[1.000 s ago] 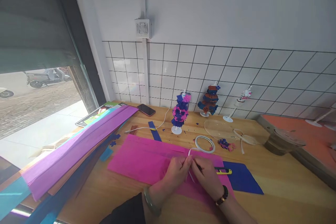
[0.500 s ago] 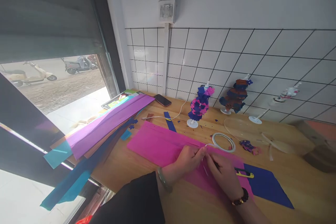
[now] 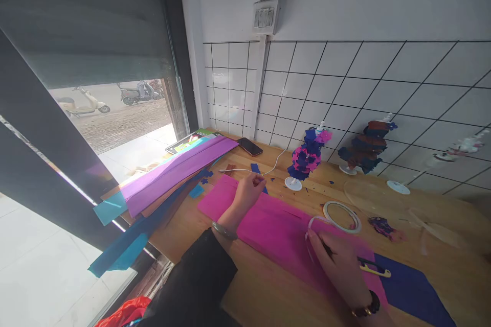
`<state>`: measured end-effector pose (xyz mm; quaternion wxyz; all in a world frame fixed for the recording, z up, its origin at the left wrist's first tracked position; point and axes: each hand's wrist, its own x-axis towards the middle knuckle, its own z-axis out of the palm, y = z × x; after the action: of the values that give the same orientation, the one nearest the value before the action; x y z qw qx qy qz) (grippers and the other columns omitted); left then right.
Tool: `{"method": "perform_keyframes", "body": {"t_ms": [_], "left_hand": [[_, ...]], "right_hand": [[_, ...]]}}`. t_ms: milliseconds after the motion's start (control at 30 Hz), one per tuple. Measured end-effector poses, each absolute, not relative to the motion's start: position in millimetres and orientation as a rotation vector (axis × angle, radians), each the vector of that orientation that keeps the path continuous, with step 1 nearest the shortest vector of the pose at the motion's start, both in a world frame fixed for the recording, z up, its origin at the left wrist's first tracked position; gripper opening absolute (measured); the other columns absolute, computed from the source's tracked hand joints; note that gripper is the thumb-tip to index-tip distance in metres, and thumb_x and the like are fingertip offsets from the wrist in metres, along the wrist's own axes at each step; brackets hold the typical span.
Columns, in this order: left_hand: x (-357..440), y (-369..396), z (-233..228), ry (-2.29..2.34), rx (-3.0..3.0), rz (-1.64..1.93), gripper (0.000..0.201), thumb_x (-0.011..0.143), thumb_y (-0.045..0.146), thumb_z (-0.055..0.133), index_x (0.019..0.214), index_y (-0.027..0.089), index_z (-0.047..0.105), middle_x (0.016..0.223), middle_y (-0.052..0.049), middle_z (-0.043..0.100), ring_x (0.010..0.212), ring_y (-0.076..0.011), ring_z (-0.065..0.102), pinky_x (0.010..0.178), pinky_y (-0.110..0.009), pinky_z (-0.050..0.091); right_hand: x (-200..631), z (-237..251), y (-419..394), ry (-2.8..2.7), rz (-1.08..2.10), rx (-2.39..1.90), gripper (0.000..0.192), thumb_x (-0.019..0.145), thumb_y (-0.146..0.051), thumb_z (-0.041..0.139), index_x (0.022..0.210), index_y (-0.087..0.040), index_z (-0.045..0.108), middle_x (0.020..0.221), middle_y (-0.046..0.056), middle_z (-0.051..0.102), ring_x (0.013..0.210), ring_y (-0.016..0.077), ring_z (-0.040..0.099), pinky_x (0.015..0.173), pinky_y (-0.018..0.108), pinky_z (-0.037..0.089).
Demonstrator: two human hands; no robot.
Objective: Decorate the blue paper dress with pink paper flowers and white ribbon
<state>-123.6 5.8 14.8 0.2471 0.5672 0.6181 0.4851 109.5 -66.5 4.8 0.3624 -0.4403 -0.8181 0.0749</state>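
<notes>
- Crepe paper, a bright pink sheet [image 3: 268,222], lies flat on the wooden table [image 3: 276,296], long and rectangular, running from beside the left hand down to the right hand; a few fine slits or creases show along its length.
- Left hand [image 3: 248,193] rests at the far end of the pink sheet, fingers curled loosely inward; whether anything is pinched between them cannot be told. A grey bangle sits at the wrist, above a black sleeve.
- Right hand [image 3: 337,265] lies on the near end of the pink sheet, fingers closed narrowly about the end of a thin white tape strip [image 3: 311,225], which arcs up to a white tape roll [image 3: 341,216] lying flat just beyond. A dark slim tool seems to be tucked under the same fingers, though it is too blurred to name. A dark beaded bracelet is on this wrist.
- A yellow-handled cutter [image 3: 374,267] lies just beside the right hand, at the seam between the pink sheet and a dark blue sheet [image 3: 414,294].
- A purple sheet [image 3: 176,173] and blue-teal ones are stacked at the left edge by the window.
- A phone [image 3: 249,146] with a white cable lies near the tiled wall, and a small paper-flower tree [image 3: 307,158] in blue and pink stands beyond the pink sheet.
</notes>
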Motion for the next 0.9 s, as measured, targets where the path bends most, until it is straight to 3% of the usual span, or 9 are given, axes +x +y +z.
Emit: {"method": "perform_keyframes", "body": {"t_ms": [133,233,367,900], "left_hand": [[-183.4,3.3,24.2,2.276,1.724,1.014,0.023,0.079,0.026,0.047,0.093,0.017,0.064,0.088,-0.006,0.064,0.083,-0.0177,0.057,0.071,-0.026,0.04],[-225.3,-3.9,29.1,2.59,1.708,0.621,0.026,0.081,0.026,0.043,0.089,0.018,0.066,0.091,-0.009,0.064,0.088,-0.022,0.058,0.074,-0.029,0.041],[-262.8,-11.1,28.8,2.69,1.644,0.501,0.027,0.076,0.021,0.047,0.094,0.015,0.066,0.096,-0.014,0.063,0.092,-0.0272,0.057,0.075,-0.034,0.041],[-286.1,7.1,14.4,2.647,1.732,0.305,0.033,0.075,0.019,0.047,0.103,0.021,0.064,0.101,-0.011,0.061,0.098,-0.0251,0.054,0.077,-0.03,0.041]], "right_hand": [[108.7,4.7,-67.8,-2.144,0.151,-1.102,0.039,0.088,-0.031,0.04,0.054,-0.022,0.026,0.049,-0.005,0.027,0.045,0.0096,0.029,0.046,0.026,0.025],[107.7,6.7,-69.5,-2.152,0.146,-1.099,0.038,0.088,-0.031,0.041,0.053,-0.021,0.027,0.05,-0.005,0.028,0.045,0.0096,0.029,0.046,0.026,0.025],[106.1,10.5,-71.3,-2.155,0.146,-1.091,0.038,0.088,-0.03,0.041,0.054,-0.021,0.028,0.049,-0.005,0.029,0.045,0.0094,0.029,0.046,0.026,0.024],[105.4,5.5,-70.3,-2.191,0.15,-1.1,0.038,0.089,-0.031,0.041,0.055,-0.021,0.025,0.05,-0.005,0.028,0.046,0.0096,0.028,0.047,0.026,0.024]]}}
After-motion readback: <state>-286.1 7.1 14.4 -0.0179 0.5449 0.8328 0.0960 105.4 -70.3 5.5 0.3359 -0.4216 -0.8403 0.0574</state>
